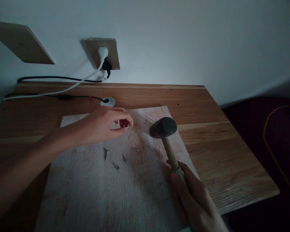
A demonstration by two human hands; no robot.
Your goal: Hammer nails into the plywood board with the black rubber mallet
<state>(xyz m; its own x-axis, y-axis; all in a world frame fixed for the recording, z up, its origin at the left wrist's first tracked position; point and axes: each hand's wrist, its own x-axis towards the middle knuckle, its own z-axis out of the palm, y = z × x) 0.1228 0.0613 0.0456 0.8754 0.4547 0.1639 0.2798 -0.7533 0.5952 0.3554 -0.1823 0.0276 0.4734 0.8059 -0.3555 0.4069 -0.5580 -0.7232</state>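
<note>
My right hand point(193, 190) is wrapped round the handle of a rubber mallet point(163, 128), whose black head is raised over the right side of a pale, worn board point(87, 193). Near the board's far edge, my left hand point(111, 120) pinches a small screw point(128, 126) between thumb and fingertips. Only the screw's head shows clearly; whether its tip touches the board is hidden. To the right of those fingers, a few small metal heads point(145, 121) stand in a row on the board. Several loose screws point(116, 166) lie scattered nearer to me.
The board rests on a wooden desk point(232, 161) against a white wall point(171, 42). White and black plugs fill a wall socket point(114, 51), and their cables point(70, 87) run left across the desk's back. A round cable grommet point(108, 101) sits just beyond the board.
</note>
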